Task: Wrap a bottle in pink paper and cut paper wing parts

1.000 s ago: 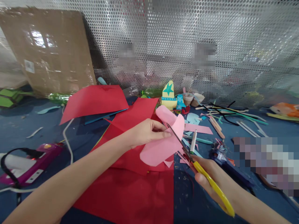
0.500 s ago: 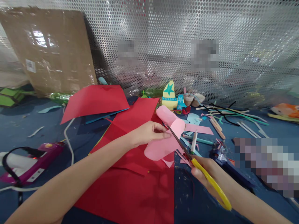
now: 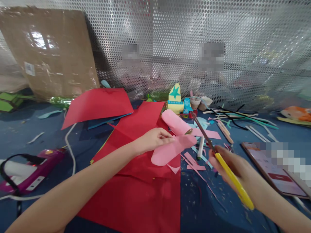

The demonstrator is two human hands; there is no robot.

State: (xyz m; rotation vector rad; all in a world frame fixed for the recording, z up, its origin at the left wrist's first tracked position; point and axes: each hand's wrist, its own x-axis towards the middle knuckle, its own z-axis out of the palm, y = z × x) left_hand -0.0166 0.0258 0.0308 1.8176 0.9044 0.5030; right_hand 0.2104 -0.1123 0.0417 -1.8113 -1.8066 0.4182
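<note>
My left hand pinches the upper edge of a pink paper piece with rounded ends, over the red sheets. In my right hand is a pair of scissors with yellow handles, the blades pointing up and left, apart from the paper. Whether the blades are parted I cannot tell. Just behind the pink piece lies a pink paper-covered roll. Pink paper strips are scattered between my hands.
At the back stands a yellow paper model with a star-marked fin. A phone lies right of my right hand. Farther left are a purple power strip and a white cable. A cardboard sheet leans on the perforated metal wall.
The scissors in my right hand have moved right, away from the pink piece. The paper's upright right end has lowered and now lies flatter. My left hand stays nearly in place.
</note>
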